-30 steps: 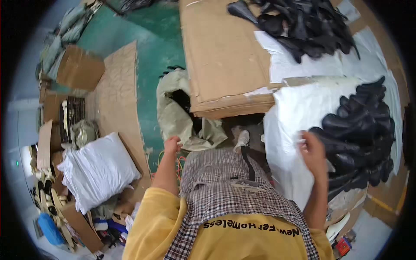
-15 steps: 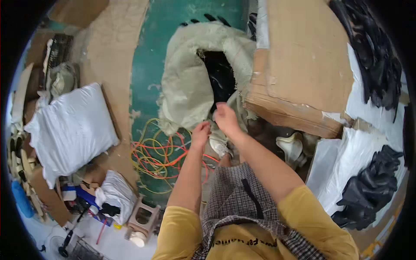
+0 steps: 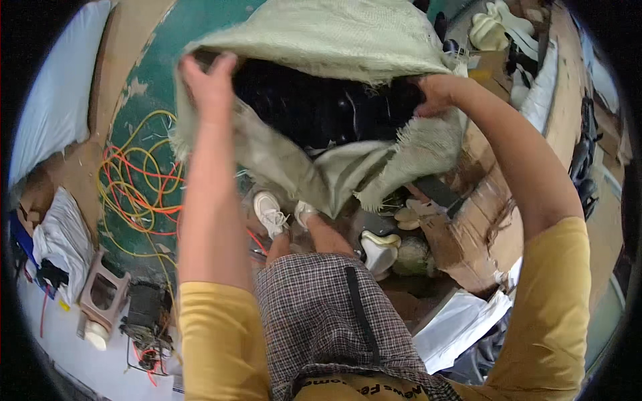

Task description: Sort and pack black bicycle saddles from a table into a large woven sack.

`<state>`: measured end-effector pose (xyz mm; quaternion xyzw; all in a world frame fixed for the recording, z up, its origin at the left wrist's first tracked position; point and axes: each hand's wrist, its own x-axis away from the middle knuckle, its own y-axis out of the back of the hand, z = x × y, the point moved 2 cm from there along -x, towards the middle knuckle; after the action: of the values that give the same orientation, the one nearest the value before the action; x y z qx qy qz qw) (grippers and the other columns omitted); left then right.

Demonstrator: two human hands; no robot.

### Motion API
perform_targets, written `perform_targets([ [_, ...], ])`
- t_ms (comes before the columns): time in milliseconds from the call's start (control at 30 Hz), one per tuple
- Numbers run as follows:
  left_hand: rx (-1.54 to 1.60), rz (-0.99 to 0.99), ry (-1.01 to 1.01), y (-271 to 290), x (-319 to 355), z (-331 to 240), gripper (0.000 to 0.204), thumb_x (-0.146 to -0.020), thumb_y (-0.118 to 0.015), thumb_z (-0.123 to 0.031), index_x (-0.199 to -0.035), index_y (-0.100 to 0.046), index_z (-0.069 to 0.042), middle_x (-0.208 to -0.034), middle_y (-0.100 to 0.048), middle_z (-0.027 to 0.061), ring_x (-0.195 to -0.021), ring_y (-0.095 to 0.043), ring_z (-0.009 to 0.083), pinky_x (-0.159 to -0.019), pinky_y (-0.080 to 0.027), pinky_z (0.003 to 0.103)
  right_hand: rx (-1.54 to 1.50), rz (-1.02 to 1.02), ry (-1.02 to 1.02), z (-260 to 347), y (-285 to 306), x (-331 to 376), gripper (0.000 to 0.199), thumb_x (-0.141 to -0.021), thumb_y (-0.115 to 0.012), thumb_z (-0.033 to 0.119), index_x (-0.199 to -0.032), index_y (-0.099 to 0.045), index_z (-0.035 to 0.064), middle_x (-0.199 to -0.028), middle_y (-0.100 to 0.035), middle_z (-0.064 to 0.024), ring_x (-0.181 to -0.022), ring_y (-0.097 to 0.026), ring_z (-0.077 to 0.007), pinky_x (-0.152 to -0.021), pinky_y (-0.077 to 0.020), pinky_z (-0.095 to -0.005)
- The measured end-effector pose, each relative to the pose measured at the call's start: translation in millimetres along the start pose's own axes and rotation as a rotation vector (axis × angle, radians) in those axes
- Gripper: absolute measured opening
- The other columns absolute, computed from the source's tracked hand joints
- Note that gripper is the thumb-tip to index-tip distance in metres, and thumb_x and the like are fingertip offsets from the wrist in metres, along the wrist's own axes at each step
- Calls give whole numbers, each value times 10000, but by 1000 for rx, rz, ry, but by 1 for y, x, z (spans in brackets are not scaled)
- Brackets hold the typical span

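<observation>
A pale green woven sack (image 3: 348,33) with frayed edges stands in front of me, its mouth pulled wide. Inside it lie shiny black things (image 3: 314,107), whose kind I cannot make out. At the left of the mouth, my left hand (image 3: 210,83) grips the rim, its thumb and fingers slightly blurred. My right hand (image 3: 438,93) holds the opposite side of the rim, with its fingertips partly hidden inside the opening. A loose fringed flap (image 3: 428,147) hangs below my right hand.
Tangled yellow and orange cords (image 3: 144,194) lie on the green floor (image 3: 137,120) at left. A torn cardboard box (image 3: 485,227) stands at right, near a cream-coloured moulded piece (image 3: 380,252). A beige stool (image 3: 105,287) is at lower left, and a white bag (image 3: 63,93) farther up.
My hands have moved from close together at the sack's near side to far apart on its rim. The mouth is spread much wider, and the view has shifted.
</observation>
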<state>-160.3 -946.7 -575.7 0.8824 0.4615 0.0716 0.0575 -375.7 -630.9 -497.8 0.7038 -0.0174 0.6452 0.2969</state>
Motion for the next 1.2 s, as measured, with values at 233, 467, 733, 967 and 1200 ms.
perform_targets([
  [233, -100, 238, 10, -9, 105, 28, 142, -741, -626, -136, -735, -554, -14, -683, -554, 75, -633, -530, 194, -630, -444, 314, 148, 610, -5, 70, -50, -3, 867, -675, -697, 381, -1396, -273, 156, -1293, -478, -128, -1163, -476, -299, -946, -406, -383],
  [467, -690, 976, 476, -55, 251, 99, 526, -698, -551, -71, -1221, -494, -57, -1166, -550, 203, -1061, -538, 345, -869, -451, 403, 58, 638, 135, 64, -81, 2, 722, -687, -563, 150, -1369, -329, 129, -1239, -516, -153, -1126, -508, -299, -920, -425, -367],
  [733, -605, 1144, 505, 14, 296, 72, 692, -683, -601, -69, -1320, -331, -90, -1277, -447, 183, -1119, -474, 364, -901, -426, 403, -211, 43, 19, 98, -33, 38, 240, -723, -494, 133, -870, -663, 48, -944, -621, -201, -914, -584, -343, -830, -461, -409],
  [967, -410, 787, 180, -31, 241, -3, 784, -634, -673, -86, -1332, -331, -184, -1437, -219, 137, -1300, -226, 379, -1049, -221, 483, -423, -311, 91, 160, 53, 166, 87, -661, -469, -12, -665, -556, -12, -649, -533, -220, -638, -549, -384, -594, -448, -415],
  [1200, 55, 904, 666, -31, 264, -28, 305, -746, -562, -80, -1047, -610, -62, -1066, -607, 150, -1007, -542, 278, -866, -408, 339, -669, -528, 321, 192, 137, 248, 93, -597, -382, -68, -587, -460, -17, -531, -446, -115, -483, -471, -263, -465, -346, -335],
])
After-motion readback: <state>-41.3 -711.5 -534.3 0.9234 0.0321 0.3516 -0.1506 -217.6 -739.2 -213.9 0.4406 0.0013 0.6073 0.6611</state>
